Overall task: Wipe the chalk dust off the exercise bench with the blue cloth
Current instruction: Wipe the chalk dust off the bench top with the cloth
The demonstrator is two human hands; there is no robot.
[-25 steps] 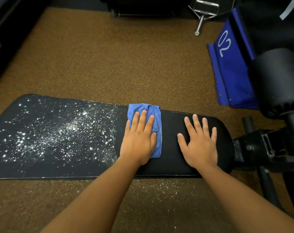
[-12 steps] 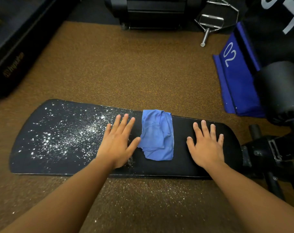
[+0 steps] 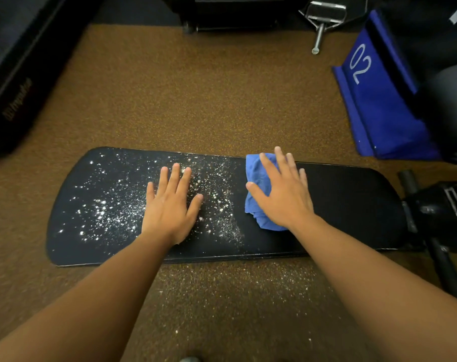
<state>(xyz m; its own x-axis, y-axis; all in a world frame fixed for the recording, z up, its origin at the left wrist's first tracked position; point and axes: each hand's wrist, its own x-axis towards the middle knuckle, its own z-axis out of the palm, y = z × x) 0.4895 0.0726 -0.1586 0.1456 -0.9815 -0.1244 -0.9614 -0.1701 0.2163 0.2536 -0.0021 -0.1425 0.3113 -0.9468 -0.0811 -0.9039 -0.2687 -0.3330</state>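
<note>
The black exercise bench [image 3: 352, 205] lies across the view, low over the brown floor. White chalk dust [image 3: 102, 207] speckles its left half; the right half is dark and clean. My left hand [image 3: 171, 205] rests flat on the dusty part, fingers spread, holding nothing. The blue cloth [image 3: 257, 184] lies bunched near the middle of the bench, at the edge of the dust. My right hand [image 3: 282, 192] presses flat on top of the cloth and covers most of it.
Chalk specks dot the brown floor [image 3: 222, 100] in front of the bench. A blue stand marked 02 [image 3: 373, 100] and a black padded roller [image 3: 446, 108] stand at the right. The bench's metal frame [image 3: 436, 207] juts out right. Dark equipment [image 3: 15, 69] lines the left, and a metal handle [image 3: 321, 24] lies at the back.
My left hand let go of the cloth and slid left onto the dusty part. My right hand moved left from the bare bench onto the cloth.
</note>
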